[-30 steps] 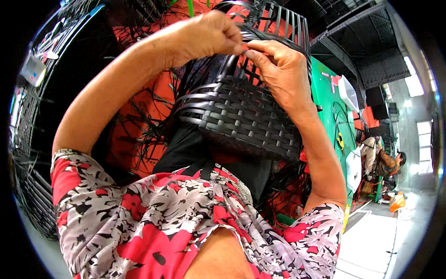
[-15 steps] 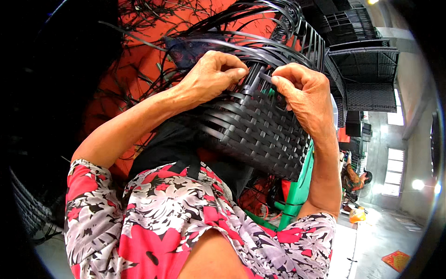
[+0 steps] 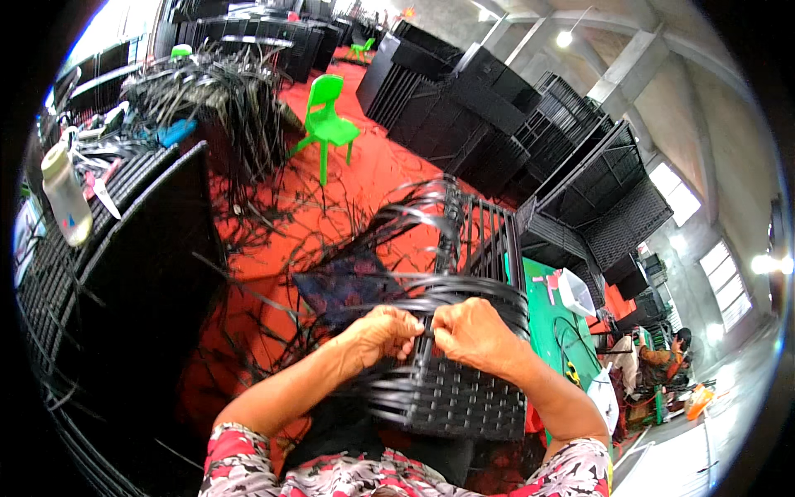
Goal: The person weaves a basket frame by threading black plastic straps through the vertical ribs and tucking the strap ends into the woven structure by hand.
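Observation:
In front of me stands a black frame partly covered with woven flat strips; the tight checkered weave [image 3: 468, 404] fills its near part. My left hand [image 3: 383, 334] is closed in a pinch at the left corner bar. Close beside it, my right hand [image 3: 480, 333] is closed, thumb and forefinger together. A short piece of black plastic strip [image 3: 427, 328] shows between the fingertips of both hands. Loose glossy strips [image 3: 472, 287] arch across the frame just beyond my hands. Bare frame bars [image 3: 489, 236] rise farther off. My fingers partly hide the strip.
A green table [image 3: 542, 319] with a white bin [image 3: 575, 292] stands at right. Strip scraps litter the red floor [image 3: 257, 290] beside a dark patterned cloth [image 3: 344, 286]. A green chair [image 3: 327, 124] stands beyond. At left, a bottle [image 3: 65, 199] tops woven panels. A person [image 3: 662, 360] sits far right.
My view has tilted up, showing more of the room. My hands have drawn closer together over the corner bar, and the right hand has turned knuckles up.

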### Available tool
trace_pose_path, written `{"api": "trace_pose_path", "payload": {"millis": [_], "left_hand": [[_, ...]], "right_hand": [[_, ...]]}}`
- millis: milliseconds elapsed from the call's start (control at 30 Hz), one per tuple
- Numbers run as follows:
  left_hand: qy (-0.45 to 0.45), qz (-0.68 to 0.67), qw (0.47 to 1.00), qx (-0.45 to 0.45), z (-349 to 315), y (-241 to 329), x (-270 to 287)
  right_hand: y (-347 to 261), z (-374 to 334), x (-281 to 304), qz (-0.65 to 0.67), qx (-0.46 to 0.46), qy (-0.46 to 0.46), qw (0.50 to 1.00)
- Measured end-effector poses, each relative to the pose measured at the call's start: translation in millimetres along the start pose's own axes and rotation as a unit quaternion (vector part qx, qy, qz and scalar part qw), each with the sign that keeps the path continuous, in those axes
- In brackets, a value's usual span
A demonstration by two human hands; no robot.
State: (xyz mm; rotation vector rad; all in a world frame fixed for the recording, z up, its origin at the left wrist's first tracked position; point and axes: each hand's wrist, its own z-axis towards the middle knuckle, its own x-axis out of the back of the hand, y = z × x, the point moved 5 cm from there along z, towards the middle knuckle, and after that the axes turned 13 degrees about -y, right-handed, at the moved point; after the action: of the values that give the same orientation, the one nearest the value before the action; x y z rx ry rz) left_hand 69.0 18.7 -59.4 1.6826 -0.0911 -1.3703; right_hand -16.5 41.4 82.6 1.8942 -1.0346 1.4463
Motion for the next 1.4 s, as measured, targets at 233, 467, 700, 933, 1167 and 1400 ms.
{"api": "trace_pose_path", "payload": {"millis": [233,467,700,933,1167,1400], "left_hand": [[-0.057,-0.036,0.998,0.005,1,-9,3],[-0.045,0.02,0.998,-0.038,-12,-5,12],[0.533,0.53,0.655,0.08,-233,20,221],[0.552,0.617,0.556,-0.082,-230,36,191],[-0.072,0.416,0.903,-0.082,-21,27,-16],[0.043,0.475,0.87,0.126,-64,10,120]], "right_hand": [[-19,14,-4,-0.014,0.019,-0.054,0.998],[-7,23,-21,0.009,0.022,0.024,0.999],[4,-83,48,0.101,-0.108,0.234,0.961],[8,-163,7,0.005,-0.247,0.323,0.914],[-34,-148,-39,0.024,-0.15,0.298,0.942],[-29,-155,-49,0.002,-0.129,0.332,0.934]]}}
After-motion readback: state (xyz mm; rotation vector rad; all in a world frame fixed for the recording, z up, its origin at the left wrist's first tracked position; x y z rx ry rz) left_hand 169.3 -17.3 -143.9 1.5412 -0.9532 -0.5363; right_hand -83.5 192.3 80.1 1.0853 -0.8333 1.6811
